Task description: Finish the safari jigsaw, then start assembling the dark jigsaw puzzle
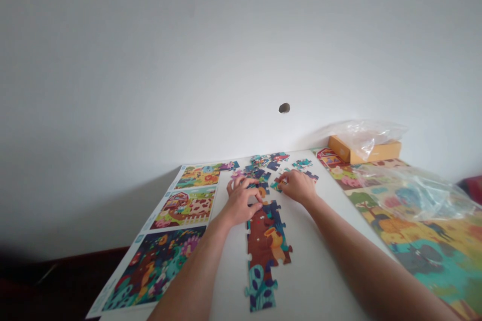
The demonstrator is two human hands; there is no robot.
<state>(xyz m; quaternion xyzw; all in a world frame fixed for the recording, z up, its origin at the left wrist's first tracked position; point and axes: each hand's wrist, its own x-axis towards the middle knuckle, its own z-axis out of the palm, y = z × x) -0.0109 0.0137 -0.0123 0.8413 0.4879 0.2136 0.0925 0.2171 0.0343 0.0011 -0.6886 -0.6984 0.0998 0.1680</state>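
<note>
A strip of joined puzzle pieces (266, 253) showing a brown bear lies on the white table (320, 271). My left hand (241, 201) rests at the strip's far end, fingers curled down on the pieces there. My right hand (297, 185) is just to the right, fingers pinched on a small blue-green puzzle piece (276, 185). Several loose pieces (263, 164) are scattered beyond both hands.
A reference sheet (176, 225) with three printed pictures lies at the left. A large colourful finished puzzle (422, 241) covers the right side, under a clear plastic bag (417, 190). An orange box (361, 150) with another plastic bag stands by the white wall.
</note>
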